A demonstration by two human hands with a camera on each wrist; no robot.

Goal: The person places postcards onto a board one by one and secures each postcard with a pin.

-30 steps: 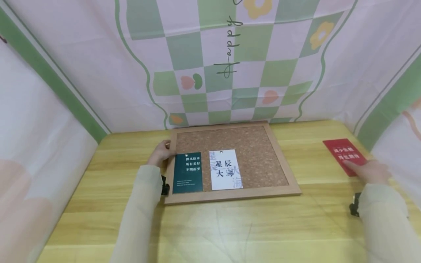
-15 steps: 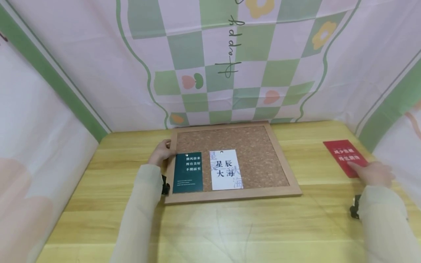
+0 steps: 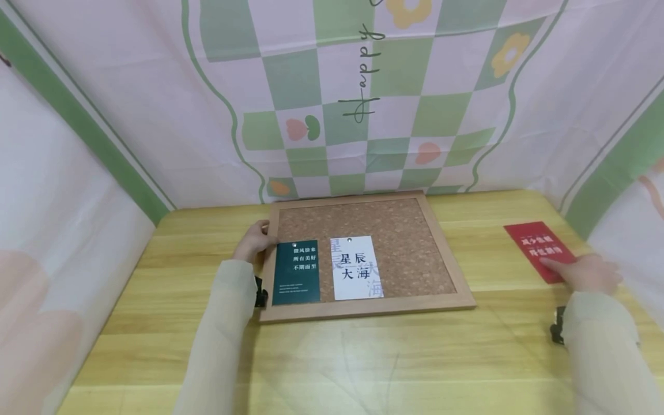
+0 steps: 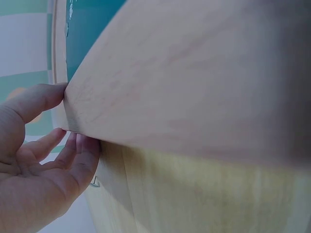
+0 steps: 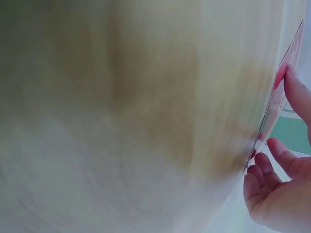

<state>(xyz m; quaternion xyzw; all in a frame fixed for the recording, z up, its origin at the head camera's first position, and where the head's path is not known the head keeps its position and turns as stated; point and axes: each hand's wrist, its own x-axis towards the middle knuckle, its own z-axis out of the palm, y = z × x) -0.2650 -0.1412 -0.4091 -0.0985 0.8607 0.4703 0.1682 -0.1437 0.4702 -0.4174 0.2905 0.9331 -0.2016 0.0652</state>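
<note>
A wood-framed cork board (image 3: 410,248) lies on the table. A green card (image 3: 297,274) and a white card (image 3: 356,268) with dark lettering stand side by side on it. My left hand (image 3: 255,241) grips the frame's left side; in the left wrist view its thumb is on top and the fingertips meet the outer edge. Far right, a red card (image 3: 534,239) with white lettering lies on the table. The thumb of my right hand (image 3: 591,274) rests on the red card, while the other fingers (image 5: 265,165) lie loosely bent by its edge, apart from the thumb.
The yellow wood-grain table (image 3: 332,363) spreads around the board and toward me. A white and green checkered cloth (image 3: 347,115) hangs behind it, meeting the board's back edge. Cloth also covers both sides. Each wrist bears a black strap-on camera.
The right hand first slid slightly right over the red card. The card has since shifted a little left and toward me, together with the hand. Left hand and board stay put.
</note>
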